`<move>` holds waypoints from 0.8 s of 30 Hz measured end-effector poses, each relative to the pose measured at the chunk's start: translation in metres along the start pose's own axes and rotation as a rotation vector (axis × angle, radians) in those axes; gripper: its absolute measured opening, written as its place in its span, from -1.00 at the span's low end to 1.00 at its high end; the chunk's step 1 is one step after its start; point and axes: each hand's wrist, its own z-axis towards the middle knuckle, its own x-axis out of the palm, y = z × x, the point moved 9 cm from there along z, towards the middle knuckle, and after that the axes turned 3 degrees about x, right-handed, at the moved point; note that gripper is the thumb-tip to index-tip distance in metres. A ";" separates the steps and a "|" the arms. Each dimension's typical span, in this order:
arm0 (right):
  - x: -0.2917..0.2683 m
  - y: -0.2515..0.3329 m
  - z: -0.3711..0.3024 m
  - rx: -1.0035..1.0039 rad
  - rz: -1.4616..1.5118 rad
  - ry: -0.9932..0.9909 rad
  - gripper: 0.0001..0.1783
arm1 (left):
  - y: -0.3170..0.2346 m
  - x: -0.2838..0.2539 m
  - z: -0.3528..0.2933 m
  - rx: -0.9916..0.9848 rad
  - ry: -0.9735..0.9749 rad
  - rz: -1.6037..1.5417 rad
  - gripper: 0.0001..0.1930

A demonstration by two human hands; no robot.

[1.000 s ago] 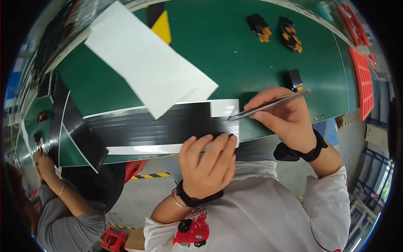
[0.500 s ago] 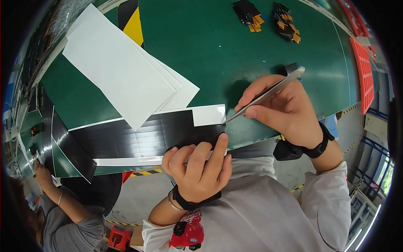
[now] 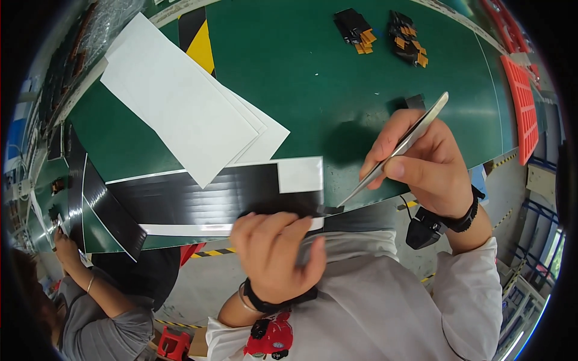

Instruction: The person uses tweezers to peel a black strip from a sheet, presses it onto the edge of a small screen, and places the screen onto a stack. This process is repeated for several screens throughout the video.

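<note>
My right hand (image 3: 424, 165) pinches a pair of metal tweezers (image 3: 406, 144), tips pointing down and left. At those tips a small black strip (image 3: 329, 210) sticks out past the right end of a black sheet (image 3: 198, 195) with white borders; it looks partly lifted from that sheet. A bare white rectangle (image 3: 300, 175) shows at the sheet's far right corner. Over the sheet's near edge is my left hand (image 3: 274, 253), slightly blurred, fingers bent and apart, holding nothing I can see. Its fingertips cover part of the near white border.
Several white sheets (image 3: 180, 102) overlap the black sheet's far edge on the green table (image 3: 265, 60). Two piles of black pieces with orange tabs (image 3: 361, 33) lie at the back. A red slotted tray (image 3: 521, 108) stands far right. At left, a co-worker's arm (image 3: 102, 295) reaches the table.
The tweezers have moved right and toward me, from the white rectangle's corner to the black strip, which now sticks out. My left fingers have drawn back from the sheet's right end.
</note>
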 end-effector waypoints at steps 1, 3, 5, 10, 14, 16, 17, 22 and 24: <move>-0.001 0.002 -0.003 -0.010 0.019 0.000 -0.82 | 0.006 -0.006 0.001 -0.058 -0.022 -0.100 -0.78; 0.002 0.004 -0.008 -0.014 0.017 0.035 -0.83 | 0.008 -0.020 0.010 -0.109 -0.055 -0.110 -0.79; 0.006 0.008 -0.011 -0.011 0.007 0.098 -0.84 | 0.015 -0.031 0.020 -0.219 -0.121 -0.141 -0.82; -0.003 0.020 -0.019 -0.058 0.013 0.167 -0.86 | 0.005 -0.009 0.039 -0.205 0.052 -0.439 -0.86; -0.033 0.027 -0.025 -0.048 -0.013 0.095 -0.88 | -0.012 0.016 0.050 -0.195 0.144 -0.521 -0.86; -0.048 0.028 -0.028 -0.032 0.008 0.089 -0.89 | -0.024 0.028 0.057 -0.210 0.142 -0.529 -0.87; -0.056 0.028 -0.030 -0.023 0.019 0.085 -0.89 | -0.029 0.034 0.060 -0.218 0.141 -0.534 -0.87; -0.104 0.029 -0.038 -0.030 0.081 0.017 -0.88 | -0.053 0.077 0.080 -0.185 0.266 -0.452 -0.87; -0.120 0.032 -0.034 -0.021 0.058 0.020 -0.88 | -0.061 0.088 0.092 -0.157 0.253 -0.318 -0.88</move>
